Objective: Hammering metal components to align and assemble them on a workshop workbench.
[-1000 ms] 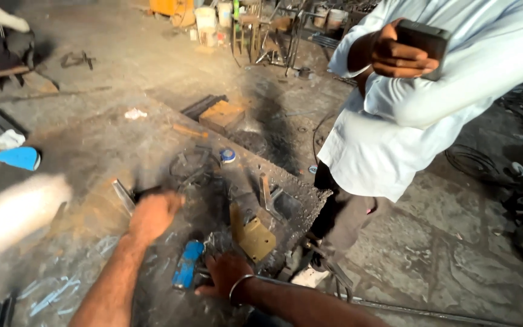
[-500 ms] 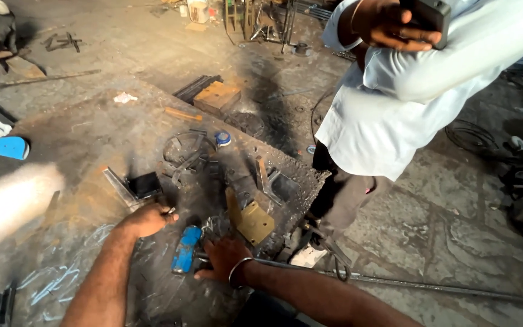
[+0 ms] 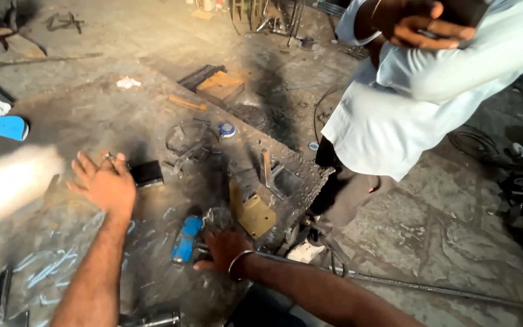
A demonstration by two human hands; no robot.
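Resting flat on the grimy metal worktable [image 3: 80, 121], left hand [image 3: 105, 184] with fingers spread wide and palm down, gripping nothing; lying just beside its fingertips, a small black rectangular block [image 3: 146, 173], touching or nearly touching the index side, hard to tell which; showing faintly by the thumb, a thin bit of wire or clip, too small to make out.

Pressing down lower on the same surface, right hand [image 3: 224, 249] with fingers splayed loosely toward the left and a thin metal bangle [image 3: 237, 264] circling the wrist; lying just beside those fingertips, a blue-handled tool [image 3: 186, 238], pointing away from the body, apparently not grasped; whether the fingers are touching it, impossible to tell.

Standing tilted just above the right hand, a yellowish metal plate [image 3: 254, 213] leaning against dark steel brackets [image 3: 267, 175]; sitting further back, a tangle of bent wire rings [image 3: 190, 142] with a small blue-and-white roll [image 3: 227, 129] close beside; lying near the far edge, a wooden block [image 3: 220, 86]; resting at the far left, a blue curved piece [image 3: 6, 128].

Standing at the table's right edge, another person in a white shirt [image 3: 407, 103], arms raised and hands [image 3: 416, 24] clasping something dark near the chest.
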